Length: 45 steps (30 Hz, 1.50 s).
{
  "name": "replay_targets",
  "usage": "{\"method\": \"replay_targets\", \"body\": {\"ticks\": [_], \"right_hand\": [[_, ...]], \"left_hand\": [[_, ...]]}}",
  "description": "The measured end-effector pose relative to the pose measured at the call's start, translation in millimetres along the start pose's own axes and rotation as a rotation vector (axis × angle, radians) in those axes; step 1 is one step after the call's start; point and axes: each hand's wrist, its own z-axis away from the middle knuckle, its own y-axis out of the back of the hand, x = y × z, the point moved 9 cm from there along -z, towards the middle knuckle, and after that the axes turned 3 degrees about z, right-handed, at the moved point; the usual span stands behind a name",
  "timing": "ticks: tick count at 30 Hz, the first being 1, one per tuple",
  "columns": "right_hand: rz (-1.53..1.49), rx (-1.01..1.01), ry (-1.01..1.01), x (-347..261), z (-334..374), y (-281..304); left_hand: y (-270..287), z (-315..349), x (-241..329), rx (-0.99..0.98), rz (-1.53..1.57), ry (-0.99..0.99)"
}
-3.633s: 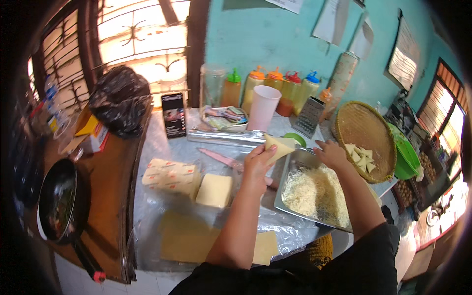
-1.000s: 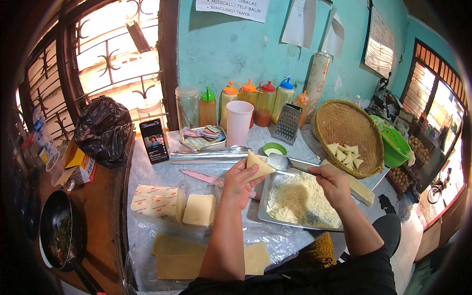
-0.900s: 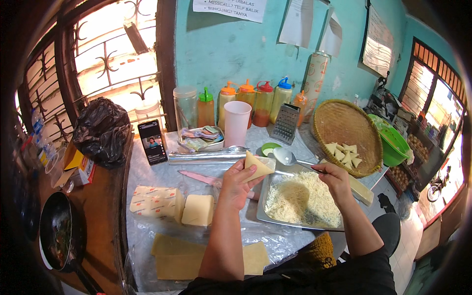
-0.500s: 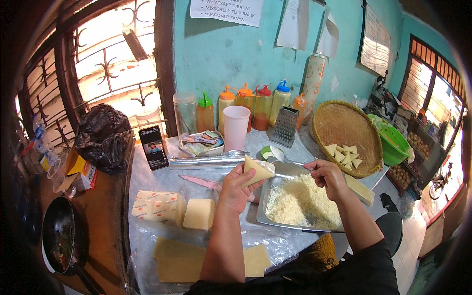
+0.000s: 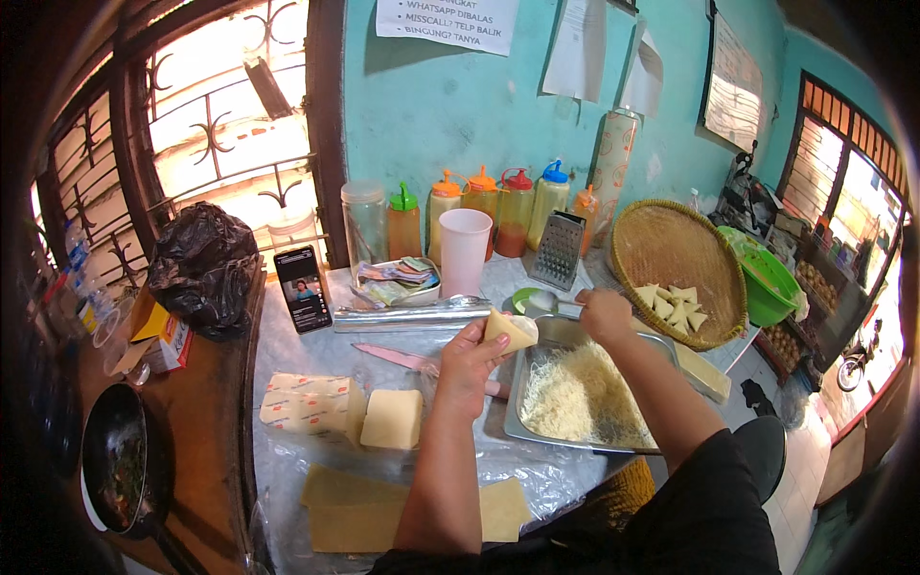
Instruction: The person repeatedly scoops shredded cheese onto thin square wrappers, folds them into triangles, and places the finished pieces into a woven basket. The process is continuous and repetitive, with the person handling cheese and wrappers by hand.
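My left hand point(image 5: 470, 369) is closed around a pale pastry wrapper folded into a cone point(image 5: 511, 333), with something white showing at its open end. My right hand point(image 5: 606, 316) is closed on the handle of a metal spoon point(image 5: 569, 310), which points toward a small green container point(image 5: 525, 299) behind the tray. A metal tray point(image 5: 513, 414) of grated cheese point(image 5: 580, 393) lies below both hands. Flat pastry sheets point(image 5: 355, 517) lie on plastic near my left forearm. A cheese block point(image 5: 391, 418) stands beside a printed-wrapped block point(image 5: 309, 402).
A pink knife point(image 5: 393, 356) lies behind the blocks. Sauce bottles point(image 5: 515, 216), a pink cup point(image 5: 463, 251), a grater point(image 5: 558, 251) and a phone point(image 5: 302, 290) stand farther back. Folded triangles point(image 5: 678, 309) lie in a woven tray point(image 5: 661, 240) at right. A pan point(image 5: 115, 460) is at left.
My right hand has moved left and away from me, from the wrapper's open end to the spoon by the green container. My left hand still holds the cone, shifted slightly.
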Motion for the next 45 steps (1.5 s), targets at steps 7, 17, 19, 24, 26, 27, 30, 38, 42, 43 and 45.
{"method": "replay_targets", "body": {"ticks": [7,17,19,24,26,27,30,38,42,43,45], "right_hand": [[-0.506,0.116,0.359,-41,42,71],[-1.758,-0.069,0.358,-47,216,135],[-1.763,0.097,0.245,-33,239,144],[-1.873,0.452,0.185,-1,278,162],[-1.837,0.527,0.184,9,295,165],[-1.792,0.554,0.185,13,302,166],[-1.581,0.609,0.28,21,322,175],[-0.78,0.686,0.27,20,358,185],[-0.44,0.666,0.177,16,367,177],[-0.415,0.638,0.174,15,368,173],[-0.369,0.586,0.161,16,370,165]], "left_hand": [[-26,15,11,-0.149,-0.032,-0.019],[-164,96,1,-0.798,-0.15,0.089],[-187,118,-1,-0.864,-0.181,0.091],[-235,164,-4,-0.993,-0.315,-0.107],[-242,179,-10,-0.975,-0.302,-0.12],[-243,187,-13,-0.958,-0.283,-0.114],[-238,205,-22,-0.89,-0.299,-0.15],[-183,218,-73,-0.43,-0.072,0.027],[-163,220,-110,-0.267,0.093,0.237],[-157,221,-119,-0.215,0.078,0.293],[-153,222,-130,-0.162,0.134,0.353]]}}
